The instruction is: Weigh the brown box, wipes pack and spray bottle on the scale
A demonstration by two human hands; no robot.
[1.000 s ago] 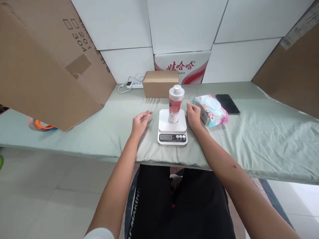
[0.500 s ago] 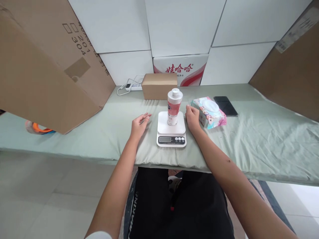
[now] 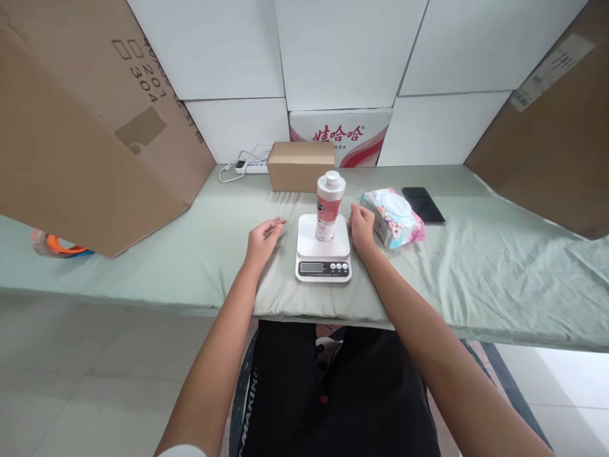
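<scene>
A table (image 3: 476, 254) under a pale green cloth carries everything, with a large cardboard box (image 3: 71, 127) rising at its left and a smaller brown box (image 3: 301, 171) near the back. In front of the person, between the two hands, a white kitchen scale (image 3: 323, 249) lies flat with its controls facing the lap. A white and pink bottle (image 3: 329, 206) stands upright on its platform, cap (image 3: 332, 178) on.

Judging by how things lie, setting the bottle on the scale looks done — it stands by itself, and neither hand touches it. Whether a weight has been taken I cannot tell: no figure can be made out on the display (image 3: 311, 268). What is left, if anything, does not show either.

The left hand (image 3: 262, 240) rests on the cloth to the left of the scale, apart from it; its fingers are half extended in a relaxed curve, and nothing shows in its grasp. The right hand (image 3: 362, 225) is folded into a loose fist, fingers together, just beside the scale's right edge and near a pack of wipes (image 3: 394, 219). It appears to hold nothing — though the inside of the palm is hidden, and whether its knuckles brush the scale is unclear.
</scene>
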